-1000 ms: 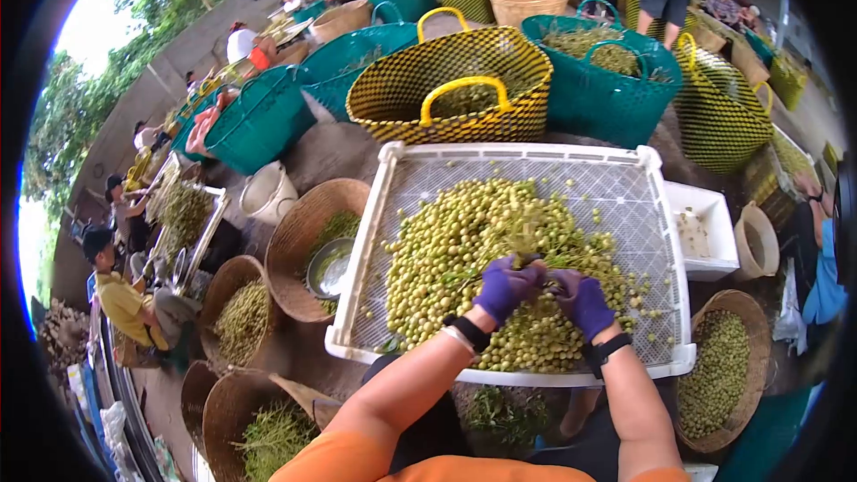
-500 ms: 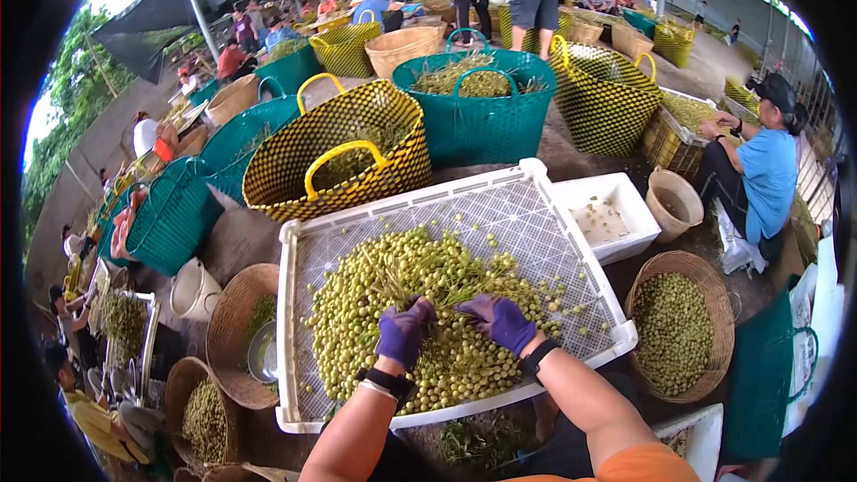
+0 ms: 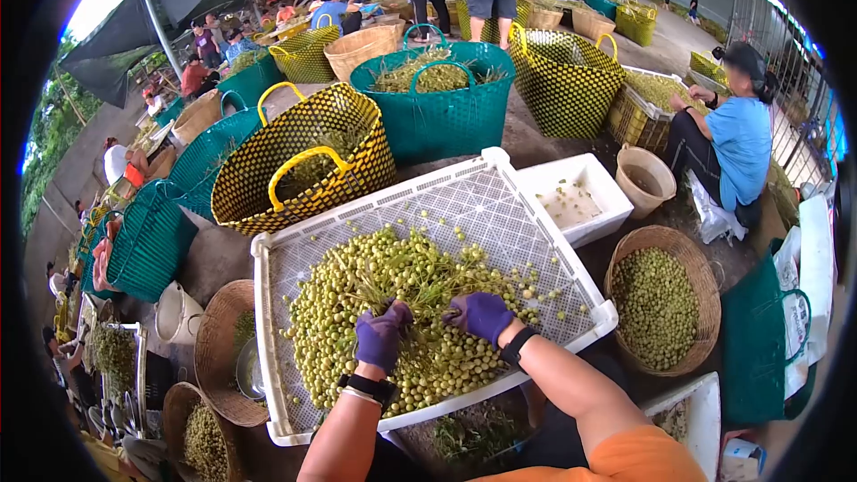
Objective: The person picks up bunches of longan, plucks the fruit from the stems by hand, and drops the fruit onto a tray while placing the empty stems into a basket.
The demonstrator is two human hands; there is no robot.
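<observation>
A heap of small round yellow-green fruits (image 3: pixel 326 330) lies on a white perforated tray (image 3: pixel 295 268), with thin stems and twigs (image 3: pixel 428 290) mixed in. My left hand (image 3: pixel 382 335), in a purple glove, is closed around a bunch of stems at the middle of the heap. Just right of it, my right hand (image 3: pixel 482 317), also gloved, has its fingers curled together low over the fruit. Its fingertips are beside the twigs, and what they pinch is too hidden to name. Both wrists wear dark bands.
A wicker basket of fruits (image 3: pixel 661 312) stands right of the tray. Behind are a white box (image 3: pixel 576 201), a yellow-black woven basket (image 3: pixel 308 156) and a green basket (image 3: pixel 437 112). A person in blue (image 3: pixel 736 143) sits at the right. More wicker baskets (image 3: pixel 223 348) stand left.
The whole scene has shifted left in view as the head turned slightly right. My hands stay over the heap, with the right hand a little lifted and its fingers still curled.
</observation>
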